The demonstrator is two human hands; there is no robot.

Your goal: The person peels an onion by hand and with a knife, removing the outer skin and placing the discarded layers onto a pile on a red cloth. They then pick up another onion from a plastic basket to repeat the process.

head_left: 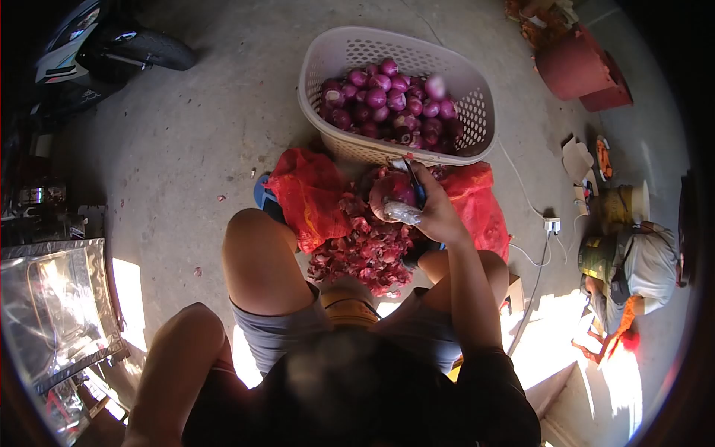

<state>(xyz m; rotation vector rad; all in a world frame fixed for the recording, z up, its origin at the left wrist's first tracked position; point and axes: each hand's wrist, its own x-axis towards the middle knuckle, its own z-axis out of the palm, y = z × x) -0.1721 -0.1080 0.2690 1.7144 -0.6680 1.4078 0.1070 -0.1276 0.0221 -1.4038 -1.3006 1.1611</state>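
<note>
My right hand (pixel 441 212) is closed around a large red onion (pixel 387 192) above a heap of onion skins. A small knife (pixel 415 182) with a dark part is held in the same hand, beside the onion. Pale wrapping covers the thumb. My left arm bends at the elbow toward the lower left edge, and its hand is out of view. Just ahead stands a pale perforated plastic basket (pixel 316 93) with many peeled purple onions (pixel 376 98). One onion (pixel 435 87) at its right side looks blurred. Loose dry onion skins (pixel 365 253) lie between my knees.
Red mesh sacks (pixel 309 197) lie by my feet. A motorbike wheel (pixel 153 48) is at the upper left, with a shiny clear-covered item (pixel 59 305) below it. To the right are a reddish pot (pixel 573 63), a power plug (pixel 551 225) with cables, and bags (pixel 648 264).
</note>
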